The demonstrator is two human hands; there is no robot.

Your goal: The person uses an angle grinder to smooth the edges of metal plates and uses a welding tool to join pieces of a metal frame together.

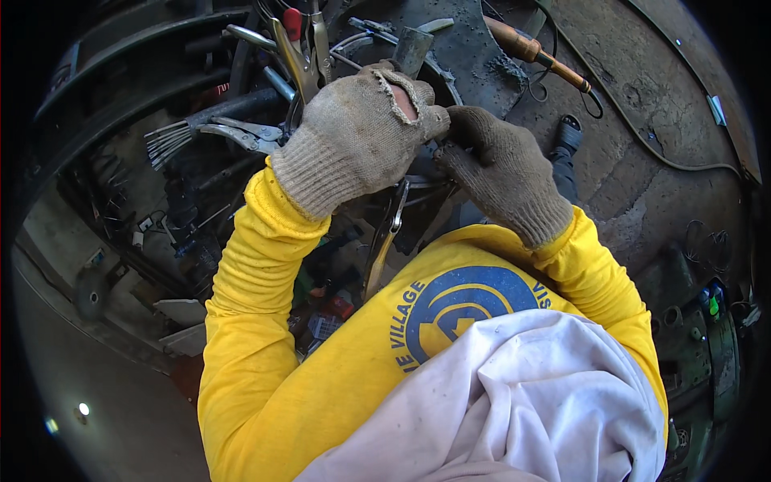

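Both my hands wear knitted work gloves and meet over a dark metal workpiece. My left hand (361, 132) has curled fingers, and a torn hole over its knuckles bares some skin. Beside its fingertips, my right hand (506, 173) has its thumb and fingers pressed together. Whatever lies in the fingers of either hand is hidden. Next to the left hand stand a short grey metal tube (412, 50) and locking pliers (299, 60). More locking pliers (241, 132) lie left of its wrist, and another pair (391, 229) hangs below the hands.
A dark plate (482, 68) with a rough edge lies beyond my hands. An orange-handled welding holder (538, 52) rests at its right, near a long cable (642, 145). Thin rods (169, 143) fan out at the left. A sandalled foot (569, 132) is on the floor.
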